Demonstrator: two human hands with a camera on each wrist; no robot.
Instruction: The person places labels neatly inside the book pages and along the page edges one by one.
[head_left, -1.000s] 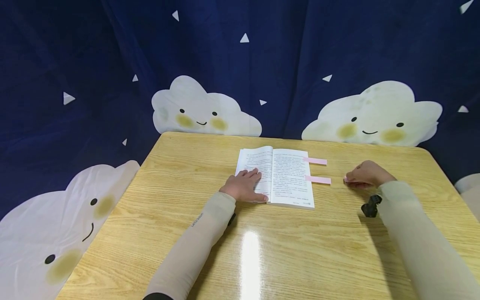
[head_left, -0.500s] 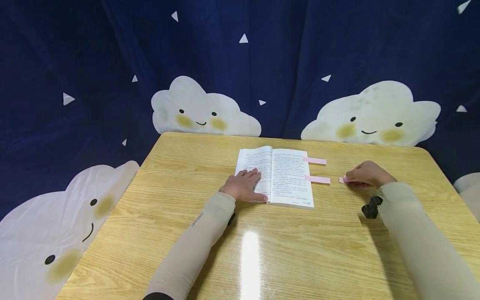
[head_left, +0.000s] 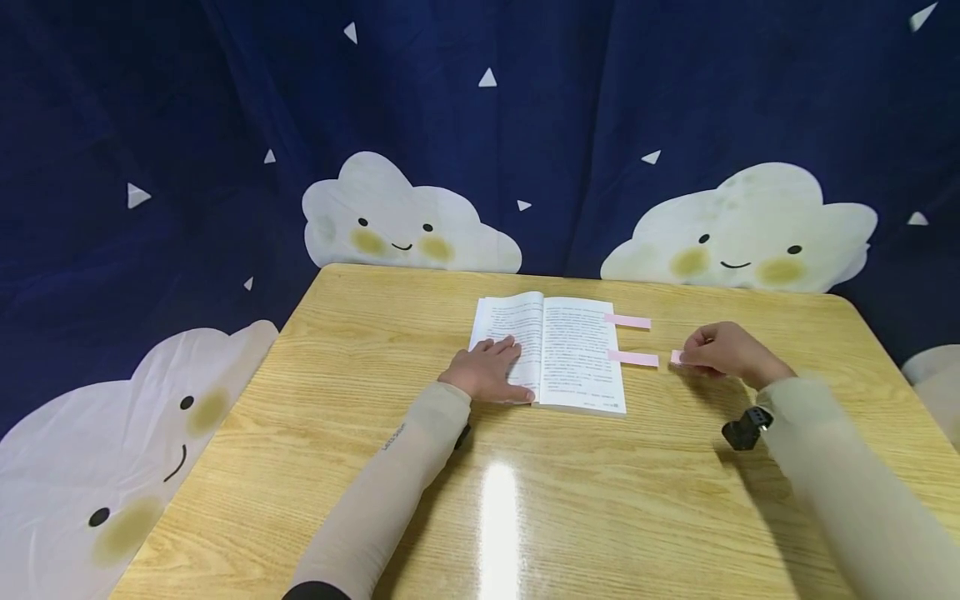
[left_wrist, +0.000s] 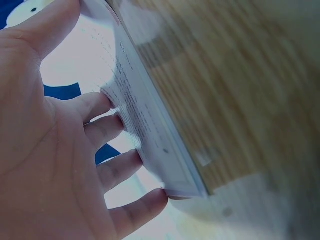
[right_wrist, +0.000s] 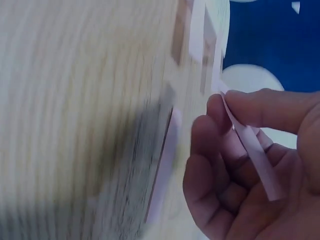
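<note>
An open book [head_left: 581, 354] lies on the wooden table, with two pink sticky strips [head_left: 628, 321] jutting from the right edge of its right page. My left hand [head_left: 487, 372] rests with spread fingers on the left page; in the left wrist view its fingertips touch the paper [left_wrist: 132, 95]. To the right of the book, my right hand [head_left: 727, 352] pinches a pink sticky strip [right_wrist: 255, 155] between thumb and index finger. Below that hand, a pink piece [right_wrist: 164, 167] lies on the table in the right wrist view; whether it is a single strip or a pad, I cannot tell.
The wooden table [head_left: 360, 350] has rounded far corners. Behind it hangs a dark blue curtain [head_left: 562, 125] with cloud and triangle prints. A black camera mount [head_left: 745, 429] sits at the right wrist, close over the tabletop.
My right hand has shifted slightly left and its wrist has turned, and the pink strip's end now shows at its fingertips. My left hand and the book have stayed put.
</note>
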